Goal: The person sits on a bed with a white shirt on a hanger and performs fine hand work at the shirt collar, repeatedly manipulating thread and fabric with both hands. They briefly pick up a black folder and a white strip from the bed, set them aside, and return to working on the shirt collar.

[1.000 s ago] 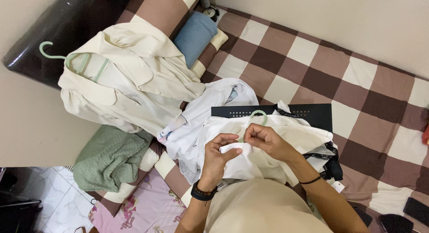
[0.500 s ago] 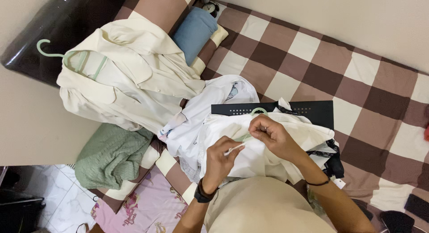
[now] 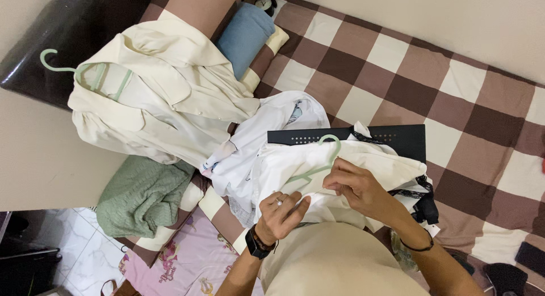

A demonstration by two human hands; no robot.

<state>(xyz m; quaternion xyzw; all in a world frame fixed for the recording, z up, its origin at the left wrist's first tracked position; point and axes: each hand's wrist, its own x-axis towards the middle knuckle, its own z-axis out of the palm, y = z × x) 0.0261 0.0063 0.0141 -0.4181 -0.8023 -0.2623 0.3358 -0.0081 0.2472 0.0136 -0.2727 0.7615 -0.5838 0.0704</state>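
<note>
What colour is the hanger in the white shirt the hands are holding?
Pale mint green. The hanger shows best in the head view, its hook poking out of the white shirt.

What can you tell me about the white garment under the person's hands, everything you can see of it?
The white garment looks like thin, soft cloth, crumpled and creased rather than flat. It lies on the brown and cream checked bed cover, partly over a flat black panel. A pale green hanger sits in its top, hook poking out above. The right hand pinches the cloth near the hanger, and the left hand holds its lower edge. Another white piece lies against its left side.
</note>
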